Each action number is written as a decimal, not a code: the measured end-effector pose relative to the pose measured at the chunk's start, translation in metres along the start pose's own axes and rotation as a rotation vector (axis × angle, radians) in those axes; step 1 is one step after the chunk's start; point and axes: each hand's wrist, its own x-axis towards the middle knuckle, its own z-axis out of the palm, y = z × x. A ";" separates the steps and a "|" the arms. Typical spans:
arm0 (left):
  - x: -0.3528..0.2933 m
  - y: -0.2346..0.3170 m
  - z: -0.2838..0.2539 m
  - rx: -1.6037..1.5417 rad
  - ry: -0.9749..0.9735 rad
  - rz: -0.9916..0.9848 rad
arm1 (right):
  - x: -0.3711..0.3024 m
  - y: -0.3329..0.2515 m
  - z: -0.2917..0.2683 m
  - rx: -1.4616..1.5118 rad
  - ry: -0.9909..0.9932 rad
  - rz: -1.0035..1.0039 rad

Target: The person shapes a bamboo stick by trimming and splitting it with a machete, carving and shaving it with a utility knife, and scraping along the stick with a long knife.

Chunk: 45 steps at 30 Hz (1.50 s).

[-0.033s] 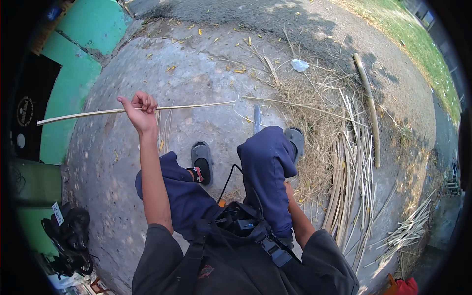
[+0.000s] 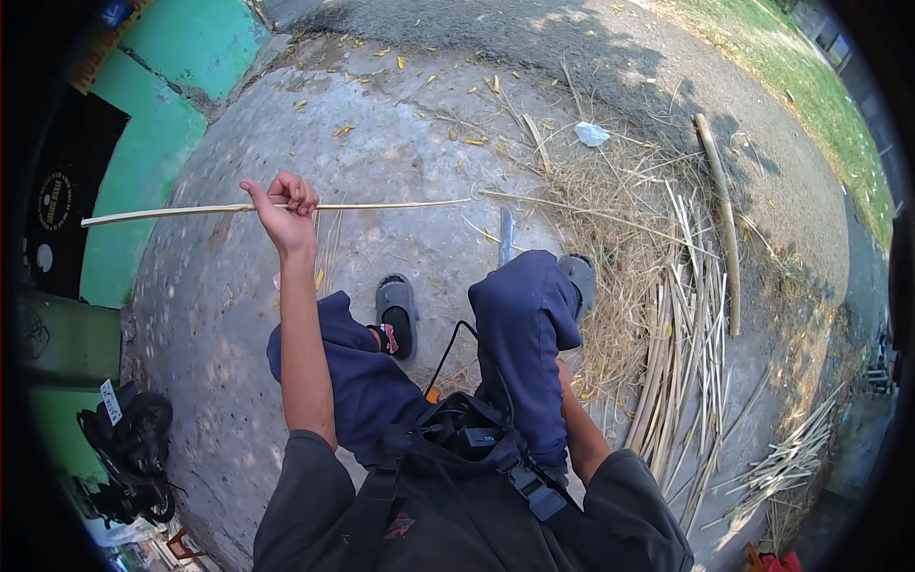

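Observation:
My left hand (image 2: pixel 289 212) is raised, its fingers curled around a long, thin, pale bamboo strip (image 2: pixel 400 205). The strip lies nearly level, its thicker end out to the left and its thin tip pointing right. A knife blade (image 2: pixel 506 236) shows beyond my bent right knee; its handle is hidden behind the leg. My right forearm (image 2: pixel 583 429) runs down beside the right thigh and passes behind it. The fingers of my right hand are out of sight there, so what they hold or touch does not show.
Dry shavings (image 2: pixel 610 296) cover the ground to the right. Past them lies a pile of split strips (image 2: pixel 681 353), with a thick pole (image 2: pixel 720 219) alongside. Shorter sticks (image 2: pixel 791 453) lie at the lower right. A motorcycle (image 2: pixel 133 453) stands left, near a green wall (image 2: pixel 143 143).
The whole view has shifted slightly. My left hand still grips the strip in much the same pose. Slightly less of my right wrist shows behind the leg.

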 end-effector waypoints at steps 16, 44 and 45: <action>0.001 0.009 0.006 -0.035 -0.033 0.006 | -0.029 0.007 -0.057 0.405 -0.421 0.243; -0.019 0.069 -0.024 0.035 -0.111 -0.027 | 0.001 -0.067 -0.448 0.387 0.224 0.187; -0.019 0.068 -0.023 0.034 -0.112 -0.024 | 0.006 -0.076 -0.449 0.460 0.244 0.145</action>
